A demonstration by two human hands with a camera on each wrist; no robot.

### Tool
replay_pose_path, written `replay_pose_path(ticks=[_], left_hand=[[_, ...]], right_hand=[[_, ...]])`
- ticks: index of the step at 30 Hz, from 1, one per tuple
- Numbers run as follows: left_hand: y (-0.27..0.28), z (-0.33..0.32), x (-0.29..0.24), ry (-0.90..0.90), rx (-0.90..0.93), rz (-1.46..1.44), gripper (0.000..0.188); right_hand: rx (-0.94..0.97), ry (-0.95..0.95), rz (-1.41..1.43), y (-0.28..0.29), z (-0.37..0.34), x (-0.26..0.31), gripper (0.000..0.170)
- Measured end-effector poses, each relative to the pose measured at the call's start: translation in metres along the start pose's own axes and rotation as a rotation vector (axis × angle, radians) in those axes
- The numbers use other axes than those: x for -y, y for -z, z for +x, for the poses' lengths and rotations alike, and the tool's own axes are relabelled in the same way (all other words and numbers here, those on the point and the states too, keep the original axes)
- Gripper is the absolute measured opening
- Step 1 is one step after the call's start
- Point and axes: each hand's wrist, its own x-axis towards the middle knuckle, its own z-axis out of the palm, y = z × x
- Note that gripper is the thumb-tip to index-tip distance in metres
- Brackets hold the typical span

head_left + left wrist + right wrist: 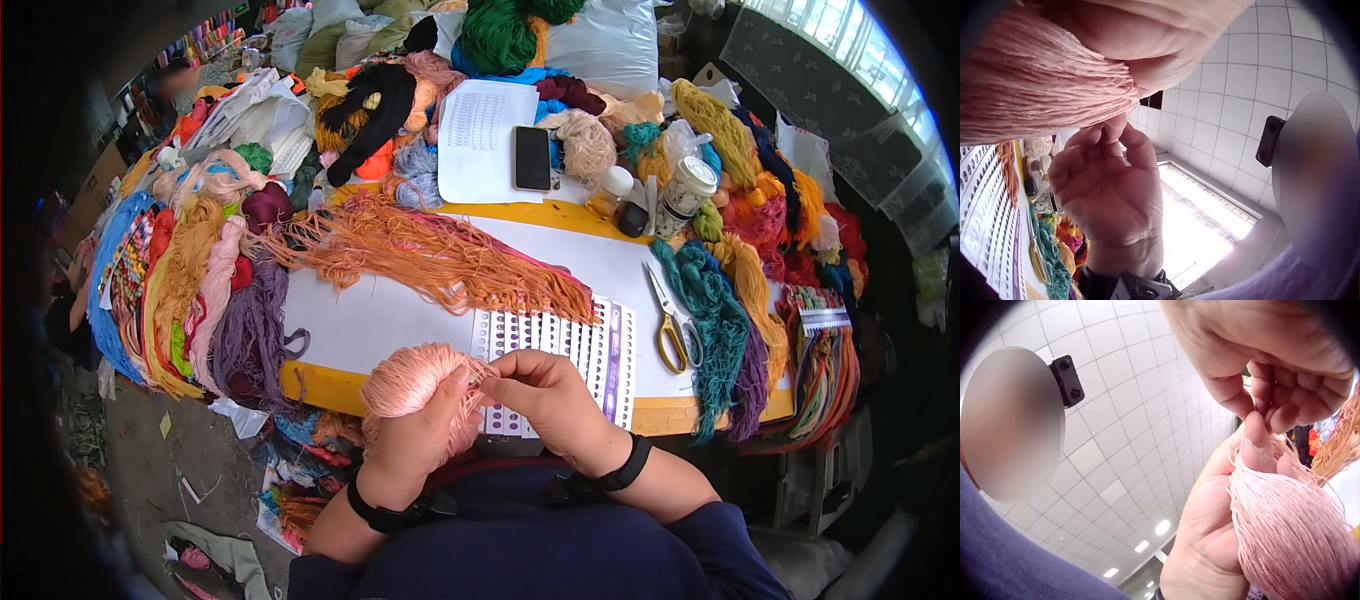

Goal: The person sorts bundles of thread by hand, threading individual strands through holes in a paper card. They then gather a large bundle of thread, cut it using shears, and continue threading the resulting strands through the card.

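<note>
A skein of pale pink thread [412,376] is in my left hand [412,440], with the thumb and fingers curled round it near the table's front edge. At the skein's gathered end, my right hand [560,412] pinches fine strands between thumb and forefinger. In the right wrist view, a thin strand runs up from the pink skein [1300,534] to the right hand's fingertips [1249,407], close by the left thumb. Just beyond both hands lie white punched cards [624,370] with purple strips. A long hank of orange thread [420,250] overlaps their far ends.
Gold-handled scissors [670,340] lie to the right, beside teal thread [705,325]. Purple thread [252,325] and other coloured hanks pile up at the left. Further back are a phone [532,158], a printed sheet [480,130] and a lidded jar [685,195].
</note>
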Motion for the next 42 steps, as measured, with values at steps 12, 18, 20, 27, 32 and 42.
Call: replay_pose_path(ticks=[12, 18, 20, 27, 32, 42], left_hand=[[-0.001, -0.004, -0.004, 0.017, 0.102, 0.077, 0.018], [0.005, -0.003, -0.001, 0.07, 0.144, -0.005, 0.023], [0.003, -0.004, -0.002, 0.078, 0.134, -0.014, 0.024], [0.001, -0.005, -0.008, 0.141, 0.114, -0.013, 0.025], [0.003, -0.005, -0.005, 0.154, 0.125, -0.034, 0.026], [0.003, -0.004, -0.003, 0.188, 0.097, -0.061, 0.026]], right_hand=[[-0.027, 0.015, 0.021, 0.001, -0.002, -0.002, 0.012], [-0.012, -0.004, 0.01, 0.002, -0.004, 0.001, 0.014], [-0.004, 0.008, 0.011, 0.003, -0.004, 0.0, 0.015], [-0.012, 0.002, 0.037, 0.005, -0.005, 0.001, 0.016], [-0.01, -0.039, 0.028, 0.007, -0.005, 0.0, 0.017], [-0.016, -0.009, 0.037, 0.004, -0.004, -0.002, 0.018]])
